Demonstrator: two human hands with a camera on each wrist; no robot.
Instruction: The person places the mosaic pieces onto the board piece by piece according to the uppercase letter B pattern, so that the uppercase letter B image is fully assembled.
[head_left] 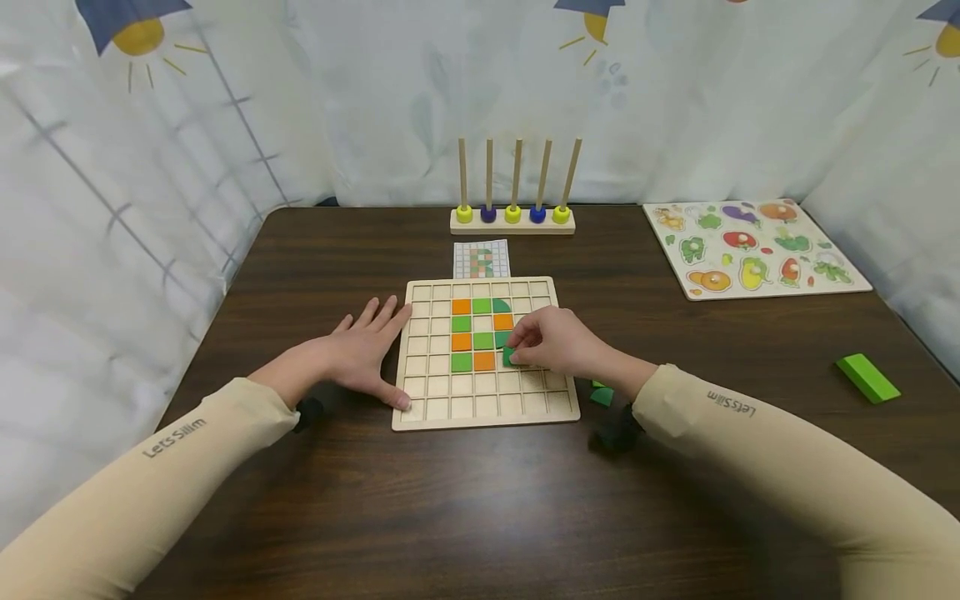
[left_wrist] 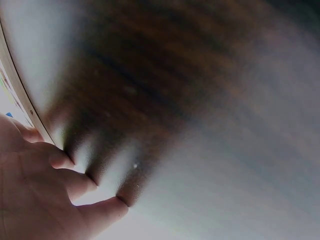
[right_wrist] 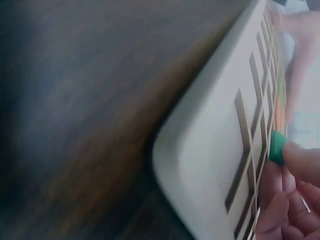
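Note:
A light wooden grid board [head_left: 480, 407] lies on the dark table, with orange, light green and dark green tiles set in its middle cells. My left hand [head_left: 360, 357] spreads its fingers at the board's left side, the thumb touching the lower left corner area. Over the right end of the lowest tile row, my right hand [head_left: 558, 342] pinches a dark green tile [right_wrist: 276, 147] between thumb and fingers; its full shape is partly hidden. A small printed pattern card [head_left: 481, 259] sits just behind the board.
Loose green pieces [head_left: 602, 396] lie by the right wrist, partly covered. A peg stand [head_left: 513, 221] with yellow and blue rings stands at the back. Farther right are a vegetable puzzle board [head_left: 757, 250] and a green block [head_left: 867, 378]. Patterned curtains surround the table.

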